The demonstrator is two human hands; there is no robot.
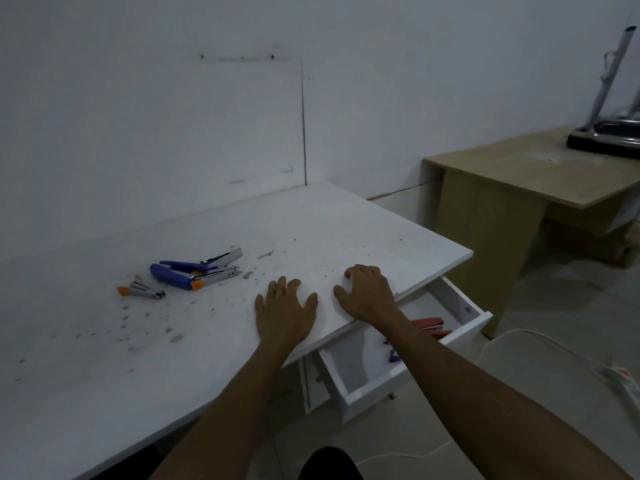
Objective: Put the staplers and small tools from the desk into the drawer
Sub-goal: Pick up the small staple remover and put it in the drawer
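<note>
A blue stapler point(175, 276) lies opened out on the white desk point(104, 341), left of my hands. Behind it lies a second blue and silver tool point(207, 262). A small silver tool with an orange tip point(143, 290) sits to their left. My left hand point(284, 311) rests flat on the desk, fingers apart, holding nothing. My right hand point(367, 294) rests beside it near the desk's edge, fingers curled, empty. Below that edge the white drawer point(460, 336) stands pulled out. A red stapler point(431, 326) and a small purple tool point(393, 356) lie inside, partly hidden by my right forearm.
A white wall backs the desk. To the right stands a tan wooden table point(526, 188) carrying a dark appliance point(606, 136). A white cable and power strip point(623, 379) lie on the floor at the right. Dark specks dot the desk surface.
</note>
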